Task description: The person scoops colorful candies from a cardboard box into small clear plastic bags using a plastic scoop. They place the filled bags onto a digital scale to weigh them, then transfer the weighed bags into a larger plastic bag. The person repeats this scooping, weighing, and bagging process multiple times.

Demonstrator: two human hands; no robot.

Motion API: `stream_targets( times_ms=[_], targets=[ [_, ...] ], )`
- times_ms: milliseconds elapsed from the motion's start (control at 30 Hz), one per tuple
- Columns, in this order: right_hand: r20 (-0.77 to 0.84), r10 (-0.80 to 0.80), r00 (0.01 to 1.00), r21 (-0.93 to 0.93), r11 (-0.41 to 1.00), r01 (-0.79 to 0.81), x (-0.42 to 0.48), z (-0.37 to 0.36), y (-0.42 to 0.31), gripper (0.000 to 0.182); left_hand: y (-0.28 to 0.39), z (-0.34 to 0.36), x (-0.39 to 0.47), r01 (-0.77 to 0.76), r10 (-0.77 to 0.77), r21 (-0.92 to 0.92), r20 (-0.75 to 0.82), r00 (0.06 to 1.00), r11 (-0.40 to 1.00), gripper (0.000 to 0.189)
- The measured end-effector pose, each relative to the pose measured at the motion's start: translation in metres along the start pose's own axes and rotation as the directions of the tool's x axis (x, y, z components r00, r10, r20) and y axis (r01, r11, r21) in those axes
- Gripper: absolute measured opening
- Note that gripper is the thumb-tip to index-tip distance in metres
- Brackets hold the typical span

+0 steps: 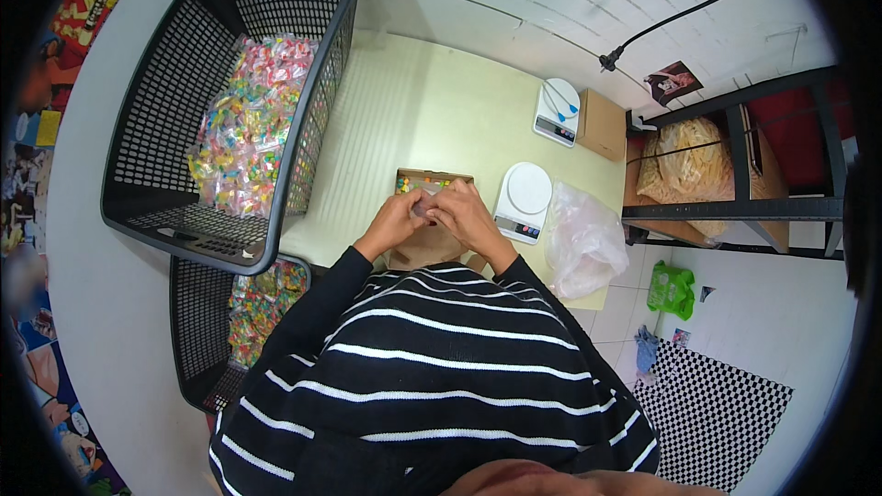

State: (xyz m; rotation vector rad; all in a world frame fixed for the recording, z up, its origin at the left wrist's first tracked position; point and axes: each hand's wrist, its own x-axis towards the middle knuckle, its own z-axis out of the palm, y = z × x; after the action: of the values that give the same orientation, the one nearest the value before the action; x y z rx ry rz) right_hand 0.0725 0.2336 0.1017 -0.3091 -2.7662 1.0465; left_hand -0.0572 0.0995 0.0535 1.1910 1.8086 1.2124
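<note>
My left hand (394, 224) and my right hand (470, 219) meet over an open cardboard box (434, 175) at the near edge of the pale table. Between their fingertips they pinch a small clear plastic bag (422, 207); its contents are mostly hidden. Behind the fingers, small yellow, green and orange pieces (404, 185) show in the box. The box's brown cardboard flap (428, 248) lies below my hands, close to my striped top. Just right of my right hand, a white digital kitchen scale (528, 189) stands with nothing on its round plate.
A large black plastic basket (292, 145) of colourful small bags stands left, above a second basket (196, 337). At right are another scale (559, 100) holding blue-tipped tools, a closed cardboard box (601, 125), crumpled clear plastic bags (586, 244) and a black metal shelf (730, 209).
</note>
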Motion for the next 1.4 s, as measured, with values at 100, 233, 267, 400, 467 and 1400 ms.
stream_targets(
  times_ms=[100, 233, 267, 400, 467, 1400],
  targets=[
    [-0.035, -0.046, 0.998, 0.033, 0.998, 0.047, -0.003, 0.007, 0.002, 0.016, -0.007, 0.006, -0.003, -0.079, 0.079, -0.005, 0.001, 0.997, 0.997, 0.029],
    [-0.041, 0.034, 0.999, 0.092, 0.995, -0.030, -0.004, 0.010, 0.008, 0.026, -0.019, 0.010, -0.009, 0.035, -0.034, -0.060, 0.027, 0.999, 0.998, 0.026],
    [-0.075, 0.059, 0.995, 0.064, 0.996, -0.054, -0.005, 0.009, 0.012, 0.029, -0.023, 0.010, -0.011, 0.055, -0.054, -0.089, 0.011, 0.998, 0.995, 0.025],
    [-0.167, 0.259, 0.951, -0.167, 0.943, -0.287, -0.019, 0.003, 0.042, 0.035, -0.040, -0.008, -0.014, 0.120, -0.141, -0.160, -0.129, 0.982, 0.980, 0.026],
    [-0.092, 0.368, 0.925, -0.152, 0.913, -0.378, -0.025, 0.005, 0.054, 0.038, -0.069, -0.014, -0.015, 0.205, -0.206, -0.029, -0.193, 0.959, 0.978, 0.023],
    [0.027, 0.400, 0.916, 0.241, 0.887, -0.394, -0.037, -0.006, 0.061, 0.030, -0.036, -0.014, -0.006, 0.142, -0.120, 0.069, -0.258, 0.959, 0.987, 0.028]
  ],
)
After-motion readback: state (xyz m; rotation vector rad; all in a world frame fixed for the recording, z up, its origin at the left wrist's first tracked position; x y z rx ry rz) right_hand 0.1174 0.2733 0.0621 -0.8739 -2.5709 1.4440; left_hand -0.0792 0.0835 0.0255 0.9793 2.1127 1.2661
